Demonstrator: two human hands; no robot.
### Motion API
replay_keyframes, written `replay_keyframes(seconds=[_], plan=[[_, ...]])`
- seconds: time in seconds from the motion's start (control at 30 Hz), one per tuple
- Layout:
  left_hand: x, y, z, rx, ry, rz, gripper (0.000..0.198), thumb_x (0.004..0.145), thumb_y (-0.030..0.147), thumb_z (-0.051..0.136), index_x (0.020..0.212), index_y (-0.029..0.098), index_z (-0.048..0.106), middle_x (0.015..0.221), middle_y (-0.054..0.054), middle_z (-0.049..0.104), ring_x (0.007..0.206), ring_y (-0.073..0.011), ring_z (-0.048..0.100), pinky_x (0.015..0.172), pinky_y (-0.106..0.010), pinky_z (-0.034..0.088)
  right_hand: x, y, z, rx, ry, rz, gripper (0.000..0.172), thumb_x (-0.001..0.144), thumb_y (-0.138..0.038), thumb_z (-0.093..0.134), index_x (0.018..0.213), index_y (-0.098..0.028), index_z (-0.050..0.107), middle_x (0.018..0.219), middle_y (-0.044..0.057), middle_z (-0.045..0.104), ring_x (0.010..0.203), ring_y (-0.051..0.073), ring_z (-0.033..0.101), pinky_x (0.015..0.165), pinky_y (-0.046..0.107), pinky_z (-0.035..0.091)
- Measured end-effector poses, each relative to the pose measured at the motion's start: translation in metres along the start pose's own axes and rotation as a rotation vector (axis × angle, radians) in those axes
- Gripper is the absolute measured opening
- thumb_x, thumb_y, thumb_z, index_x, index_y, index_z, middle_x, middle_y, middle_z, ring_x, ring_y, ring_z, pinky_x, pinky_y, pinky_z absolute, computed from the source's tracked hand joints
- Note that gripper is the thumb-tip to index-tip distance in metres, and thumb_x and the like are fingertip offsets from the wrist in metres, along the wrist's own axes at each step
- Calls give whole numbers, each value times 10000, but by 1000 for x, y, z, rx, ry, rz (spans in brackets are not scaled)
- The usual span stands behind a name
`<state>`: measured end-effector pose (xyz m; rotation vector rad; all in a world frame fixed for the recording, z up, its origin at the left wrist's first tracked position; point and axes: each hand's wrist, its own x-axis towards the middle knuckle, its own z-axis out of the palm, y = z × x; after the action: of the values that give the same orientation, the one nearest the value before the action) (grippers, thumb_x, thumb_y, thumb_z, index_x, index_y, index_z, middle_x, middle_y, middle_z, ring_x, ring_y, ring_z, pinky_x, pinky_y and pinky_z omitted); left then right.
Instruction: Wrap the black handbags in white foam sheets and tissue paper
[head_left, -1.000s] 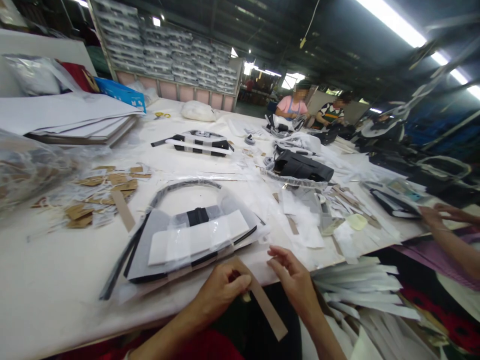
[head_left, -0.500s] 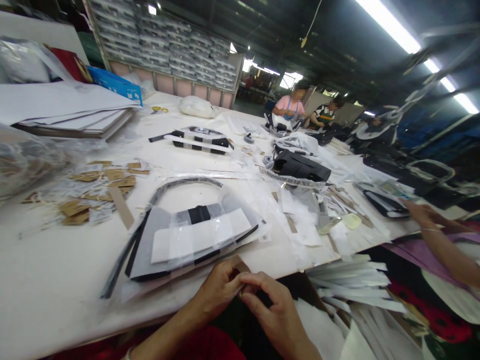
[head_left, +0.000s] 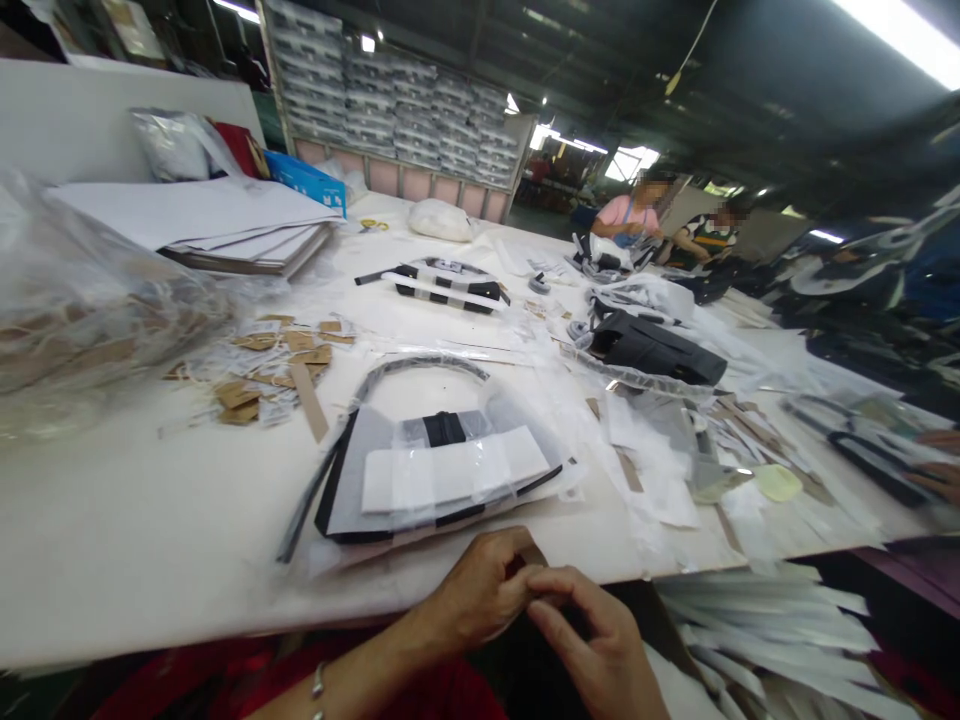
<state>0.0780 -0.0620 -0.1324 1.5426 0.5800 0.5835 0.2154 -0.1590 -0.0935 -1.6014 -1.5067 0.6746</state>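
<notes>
My left hand (head_left: 480,595) and my right hand (head_left: 600,650) meet at the near table edge, fingers curled and pinched together. Between them only a tip of a brown cardboard strip (head_left: 534,553) shows; the rest is hidden by the fingers. Just beyond the hands lies a grey and black handbag (head_left: 442,470) wrapped in clear plastic with a white paper band across it, its black handle arching toward the far side.
The white table (head_left: 150,530) holds brown paper tags (head_left: 262,375), a clear bag of tags (head_left: 75,320), stacked white sheets (head_left: 210,215), more wrapped bags (head_left: 450,283) and a black bag (head_left: 652,350). White strips (head_left: 757,620) pile at right. Two people sit at the far end.
My right hand came in to meet the left over the brown strip, which is now mostly covered. The view shifted so the table contents sit further right. A neighbour's hand left the right side.
</notes>
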Motion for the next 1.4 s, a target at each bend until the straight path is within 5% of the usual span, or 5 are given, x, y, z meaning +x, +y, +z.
replay_keyframes(seconds=[0.37, 0.6, 0.8, 1.0, 1.4], plan=[[2, -2, -1, 32, 20, 82, 146, 877, 267, 560, 792, 160, 613, 791, -10, 613, 722, -138, 530, 658, -233, 386, 5, 0, -1, -183, 66, -163, 98, 881, -313, 652, 842, -278, 736, 824, 39, 694, 771, 185, 683, 701, 242, 566], [-2, 5, 3, 130, 51, 112, 87, 849, 137, 541, 810, 178, 608, 756, 10, 594, 704, -128, 521, 672, -233, 369, 13, 12, -10, 96, 325, 209, 339, 807, -530, 691, 848, -194, 693, 860, 91, 729, 547, 168, 631, 498, 275, 529], [-3, 2, 3, 179, 36, 129, 94, 853, 127, 553, 787, 187, 581, 742, 23, 583, 697, -116, 519, 663, -219, 356, 51, 43, -24, 140, 651, 299, 487, 729, -616, 717, 921, -180, 616, 734, 47, 718, 725, 228, 703, 701, 327, 551], [-6, 7, 2, 277, -44, 102, 107, 843, 109, 547, 801, 196, 592, 782, 14, 614, 738, -126, 554, 685, -215, 372, 75, 73, -29, 91, 645, 363, 542, 735, -672, 655, 935, -168, 662, 658, 10, 668, 613, 200, 639, 634, 310, 505], [2, 38, -6, 539, -220, 184, 109, 878, 143, 542, 888, 220, 617, 867, -1, 660, 804, -149, 597, 728, -233, 397, 64, 72, -22, 60, 749, 313, 468, 807, -635, 617, 866, -175, 673, 553, -14, 610, 549, 169, 582, 583, 264, 468]])
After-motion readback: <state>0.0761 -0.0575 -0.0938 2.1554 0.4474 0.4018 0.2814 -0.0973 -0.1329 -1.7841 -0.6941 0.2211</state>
